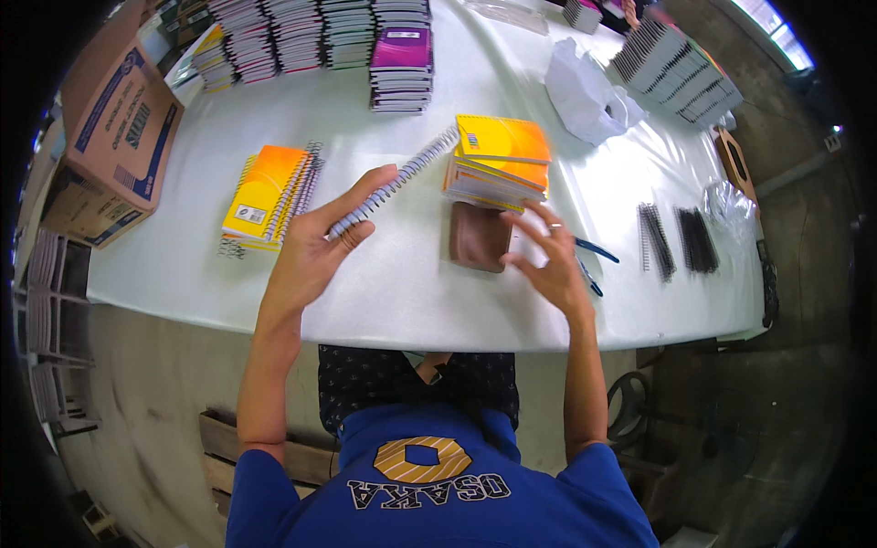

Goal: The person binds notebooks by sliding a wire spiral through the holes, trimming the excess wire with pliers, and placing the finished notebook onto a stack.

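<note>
The coil [406, 172] is up over the middle of the counter [393, 301], its lower end pinched in the fingers of the left hand [315, 247] — I cannot tell whether it binds pages. Its far tip ends just beside the orange stack [501, 160], which blocks the way at 2 o'clock. Right below that stack sits a brown block [480, 237]. At 12 o'clock from the coil stands a purple stack [402, 73], at 2 o'clock, past the orange one, a white bag [589, 96], and at 9 to 10 o'clock a carton [119, 146]. A yellow pile [265, 192] lies at 11 o'clock from the left hand.

The right hand [553, 265] grasps nothing: fingers spread and curved, aimed at 11 o'clock near the block — touching or not, I cannot tell. Blue handles [598, 250] show beside it, with black coils [699, 240] farther off at 3 o'clock.

The held coil's long axis slants from 8 to 2 o'clock.
</note>
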Available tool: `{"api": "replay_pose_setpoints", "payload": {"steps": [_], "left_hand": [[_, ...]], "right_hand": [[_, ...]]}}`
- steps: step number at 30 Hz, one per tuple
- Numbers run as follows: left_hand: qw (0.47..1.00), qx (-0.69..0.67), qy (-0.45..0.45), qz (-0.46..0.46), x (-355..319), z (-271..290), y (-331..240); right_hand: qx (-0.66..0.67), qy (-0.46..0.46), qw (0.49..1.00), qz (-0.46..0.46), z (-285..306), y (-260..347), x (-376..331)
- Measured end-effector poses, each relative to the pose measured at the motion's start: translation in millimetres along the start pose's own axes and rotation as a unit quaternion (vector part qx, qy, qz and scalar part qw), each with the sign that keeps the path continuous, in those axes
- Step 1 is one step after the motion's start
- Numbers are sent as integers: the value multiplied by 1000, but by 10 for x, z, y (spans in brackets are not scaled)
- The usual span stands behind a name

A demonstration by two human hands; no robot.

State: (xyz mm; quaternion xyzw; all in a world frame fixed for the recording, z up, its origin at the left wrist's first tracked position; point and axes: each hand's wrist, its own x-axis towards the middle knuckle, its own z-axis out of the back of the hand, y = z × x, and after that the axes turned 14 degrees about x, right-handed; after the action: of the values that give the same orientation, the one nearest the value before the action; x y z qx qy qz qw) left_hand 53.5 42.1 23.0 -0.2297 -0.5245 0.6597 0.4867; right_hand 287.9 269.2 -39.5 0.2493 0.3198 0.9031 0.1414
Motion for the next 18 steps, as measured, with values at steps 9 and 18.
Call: {"api": "replay_pose_setpoints", "payload": {"steps": [9,18], "left_hand": [[935,342,-80,-49,-203,-770,656],[862,484,-112,-102,-169,-834,493]], "right_hand": [[-255,-100,950,-151,303,-460,-594],[10,3,999,37,-378,893,-273]]}}
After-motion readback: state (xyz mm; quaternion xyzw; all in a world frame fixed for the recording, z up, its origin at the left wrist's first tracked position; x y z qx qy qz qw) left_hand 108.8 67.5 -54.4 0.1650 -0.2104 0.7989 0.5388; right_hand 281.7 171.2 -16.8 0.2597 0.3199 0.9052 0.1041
